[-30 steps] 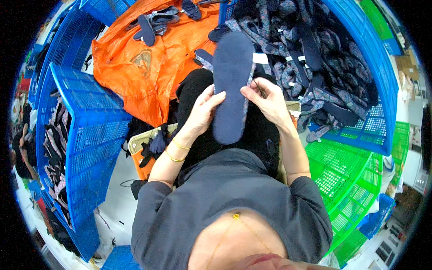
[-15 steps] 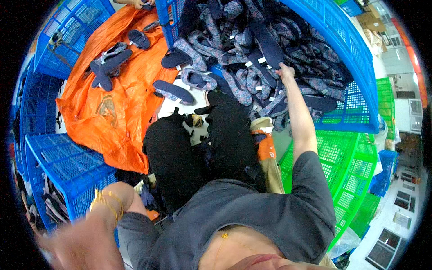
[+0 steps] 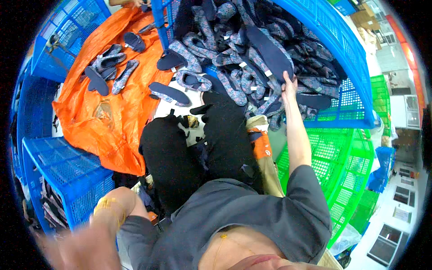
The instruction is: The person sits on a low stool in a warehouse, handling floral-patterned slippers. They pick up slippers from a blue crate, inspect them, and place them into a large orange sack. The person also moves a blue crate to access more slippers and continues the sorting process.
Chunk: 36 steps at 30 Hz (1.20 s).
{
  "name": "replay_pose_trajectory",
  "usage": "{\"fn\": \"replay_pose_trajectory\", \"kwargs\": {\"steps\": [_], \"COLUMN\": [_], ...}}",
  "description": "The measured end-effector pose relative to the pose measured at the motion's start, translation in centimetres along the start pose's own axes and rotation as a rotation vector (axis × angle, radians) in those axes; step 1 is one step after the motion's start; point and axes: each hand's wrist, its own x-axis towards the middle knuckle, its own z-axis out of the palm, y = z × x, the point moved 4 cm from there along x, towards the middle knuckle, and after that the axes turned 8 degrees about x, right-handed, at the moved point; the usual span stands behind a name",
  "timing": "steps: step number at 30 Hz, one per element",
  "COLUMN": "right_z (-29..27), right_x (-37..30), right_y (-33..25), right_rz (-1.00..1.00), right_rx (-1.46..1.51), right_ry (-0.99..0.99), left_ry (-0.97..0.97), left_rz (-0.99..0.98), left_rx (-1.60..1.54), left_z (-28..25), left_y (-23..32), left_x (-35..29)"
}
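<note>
My right hand (image 3: 289, 82) is closed on the end of a slipper (image 3: 269, 48), its dark navy sole turned up and its side floral-patterned. It sits over a heap of similar slippers (image 3: 229, 85) inside a large blue basket (image 3: 360, 96). At the lower left, my left hand (image 3: 74, 247) is smeared by motion, so its fingers cannot be made out. Beside it stands a blue crate (image 3: 65, 157). On an orange plastic sheet (image 3: 121, 128) several slippers (image 3: 105, 63) lie loosely, one of them (image 3: 125, 76) by itself on its side.
Green baskets (image 3: 324, 157) stand at my right, next to the blue one. More blue crates (image 3: 38, 103) line the left. Another person's hand (image 3: 135, 3) shows at the top edge. My black-clad knees (image 3: 229, 135) are in the middle, beside a tan-and-orange bundle (image 3: 263, 150).
My right hand has raised the slipper from the heap and shifted slightly nearer. On the orange sheet, a slipper has settled apart from the others. My left hand stays blurred at the lower left.
</note>
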Motion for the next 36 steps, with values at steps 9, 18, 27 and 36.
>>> {"fn": "replay_pose_trajectory", "kwargs": {"steps": [9, 18, 27, 36], "right_z": [10.1, 18.7, 21.5, 16.7], "right_x": [-14.5, -20.4, -32.8, -32.3], "right_y": [-3.9, -7.0, -8.0, -5.2], "right_rz": [0.144, -0.099, -0.158, 0.102], "right_rx": [0.21, -0.39, -0.205, -0.064], "right_ry": [-0.67, -0.936, -1.174, -0.972], "left_ry": [-0.548, -0.456, -0.69, -0.99], "left_rz": [-1.472, -1.427, -1.321, -0.883], "left_rx": [-0.002, 0.175, 0.302, 0.491], "left_z": [4.9, 1.7, 1.1, 0.8], "left_y": [-11.3, -6.9, -5.7, -0.4], "left_x": [-19.9, -19.5, -22.3, -22.9]}}
